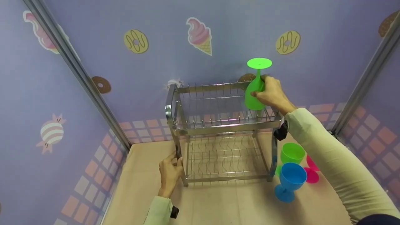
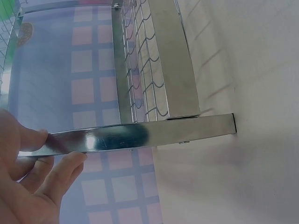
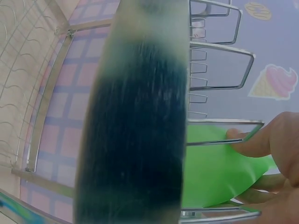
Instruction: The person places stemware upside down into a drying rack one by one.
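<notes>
Fingers (image 1: 262, 96) of right hand (image 1: 272, 93) hold green goblet (image 1: 253, 100) upside down | goblet at right end of upper tier (image 1: 225, 129), metal rack (image 1: 228, 179) | left hand (image 1: 170, 173) pinches left leg (image 1: 174, 137) | blue goblet (image 1: 290, 182) upright on tabletop (image 1: 212, 206)

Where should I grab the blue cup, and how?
Probably round the outside of its bowl, coming from the near side. The blue cup stands upright, its wide bowl above a thin stem, which should be easy to wrap. The rack is to its left and the upright green cup is just behind, so the front looks freest.
</notes>
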A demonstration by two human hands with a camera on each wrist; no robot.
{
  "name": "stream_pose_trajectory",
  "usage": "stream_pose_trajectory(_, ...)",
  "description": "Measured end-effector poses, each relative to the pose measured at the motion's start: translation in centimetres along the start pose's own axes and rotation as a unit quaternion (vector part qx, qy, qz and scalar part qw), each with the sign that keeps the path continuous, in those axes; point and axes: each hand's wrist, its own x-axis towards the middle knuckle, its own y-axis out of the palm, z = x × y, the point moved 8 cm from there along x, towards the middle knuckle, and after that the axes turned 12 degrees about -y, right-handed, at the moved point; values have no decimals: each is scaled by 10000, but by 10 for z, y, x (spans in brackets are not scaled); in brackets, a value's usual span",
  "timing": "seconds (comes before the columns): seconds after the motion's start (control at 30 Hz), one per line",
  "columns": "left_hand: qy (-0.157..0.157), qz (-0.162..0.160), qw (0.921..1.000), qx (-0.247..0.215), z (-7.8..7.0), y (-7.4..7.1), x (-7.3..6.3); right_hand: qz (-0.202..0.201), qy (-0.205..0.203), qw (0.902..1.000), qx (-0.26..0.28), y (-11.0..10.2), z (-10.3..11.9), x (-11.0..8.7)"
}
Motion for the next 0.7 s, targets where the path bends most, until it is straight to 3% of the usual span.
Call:
stream_pose_trajectory(0.33, 148, -61, 9998, 102, -3, 1, 0, 53, 204, 9995, -230, 4, 0, -3)
stream_pose_trajectory(0.7, -67, -62, 9999, 115, 1, -1, -2, 37, 12, 9988, -481, -14, 20, -12)
